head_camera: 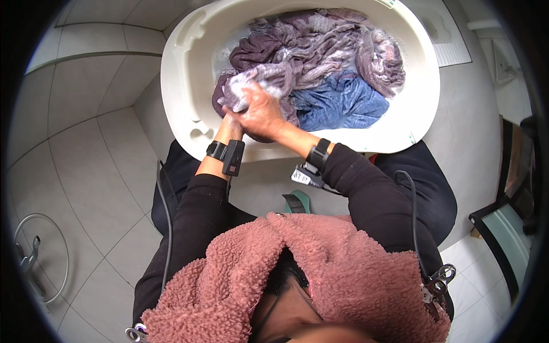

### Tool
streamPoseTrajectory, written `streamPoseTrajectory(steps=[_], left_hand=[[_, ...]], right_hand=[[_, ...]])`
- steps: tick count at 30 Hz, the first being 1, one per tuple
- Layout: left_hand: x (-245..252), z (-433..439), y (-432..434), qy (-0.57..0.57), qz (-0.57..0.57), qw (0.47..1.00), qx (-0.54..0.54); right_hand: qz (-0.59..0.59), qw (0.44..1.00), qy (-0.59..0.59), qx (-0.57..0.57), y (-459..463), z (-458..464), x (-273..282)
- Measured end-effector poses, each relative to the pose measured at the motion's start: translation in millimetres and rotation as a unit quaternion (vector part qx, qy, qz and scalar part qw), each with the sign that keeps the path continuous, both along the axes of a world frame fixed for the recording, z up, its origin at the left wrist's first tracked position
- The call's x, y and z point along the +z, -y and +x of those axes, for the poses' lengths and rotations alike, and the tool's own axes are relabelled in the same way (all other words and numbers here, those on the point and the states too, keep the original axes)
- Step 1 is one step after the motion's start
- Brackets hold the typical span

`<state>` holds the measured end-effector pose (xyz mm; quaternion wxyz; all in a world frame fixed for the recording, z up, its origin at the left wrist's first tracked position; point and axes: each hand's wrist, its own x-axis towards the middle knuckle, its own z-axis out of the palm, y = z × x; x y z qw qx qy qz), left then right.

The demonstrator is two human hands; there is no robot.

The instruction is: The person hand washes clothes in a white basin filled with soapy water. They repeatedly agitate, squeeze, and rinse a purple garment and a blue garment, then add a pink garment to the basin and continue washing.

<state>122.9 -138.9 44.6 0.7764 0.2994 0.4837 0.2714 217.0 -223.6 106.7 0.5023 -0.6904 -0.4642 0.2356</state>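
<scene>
A wet, mottled purple cloth (274, 79) covered in white suds is bunched up at the near left of a cream plastic tub (182, 100). My right hand (263, 111) grips this soapy bunch from above. Pressed close against it, my left hand (233, 123) holds the same bunch from the left and below; its fingers are largely hidden by cloth and foam. More of the purple fabric spreads across the tub in sudsy water. To the right of my hands lies a soaked blue garment (343, 103).
The tub stands between my knees. Grey tiled wall and floor (98, 171) lie to the left, with a shower hose (66, 257) at the lower left. A green slipper (300, 201) shows below the tub. A glass-topped piece (504, 233) stands at right.
</scene>
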Motion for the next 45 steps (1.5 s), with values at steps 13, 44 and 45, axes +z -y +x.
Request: streamPoseTrajectory(steps=[13,44,45], left_hand=[[47,26,-34,-0.083,-0.131,0.988,0.008],[1,14,-11,0.086,-0.207,0.974,0.01],[-3,4,-14,0.143,-0.179,0.973,-0.018]], right_hand=[[-0.226,0.919,0.115,-0.301,11,142,-131],[-0.139,0.908,-0.372,-0.134,-25,15,-13],[-0.091,0.926,-0.352,-0.105,-21,2,1]])
